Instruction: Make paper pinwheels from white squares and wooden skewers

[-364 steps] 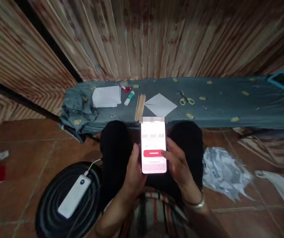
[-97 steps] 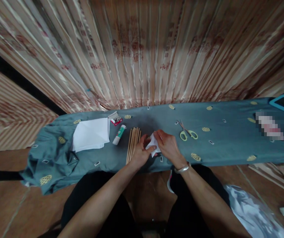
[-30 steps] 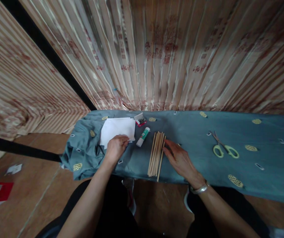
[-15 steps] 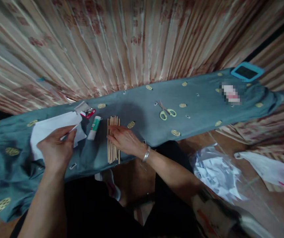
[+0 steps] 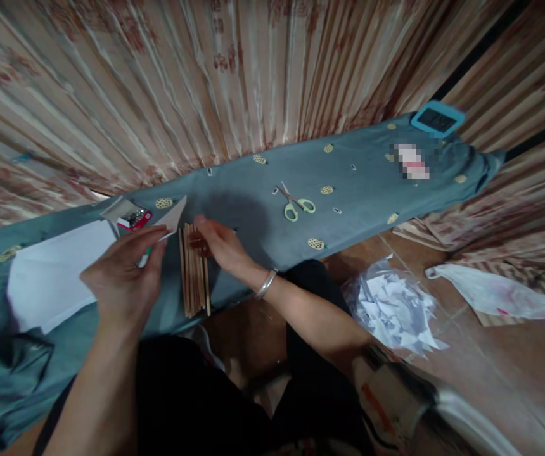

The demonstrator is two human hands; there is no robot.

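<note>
Leaving the white sheets (image 5: 54, 275), your left hand (image 5: 127, 272) brought pinched paper (image 5: 174, 217) to eleven o'clock of the sticks (image 5: 193, 278), putting both by your right hand (image 5: 225, 246), its grip unclear.

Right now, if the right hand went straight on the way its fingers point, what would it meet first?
Probably the white paper piece pinched in the left hand, just past the wooden sticks at the right hand. Depth is unclear, so it might pass beneath.
</note>
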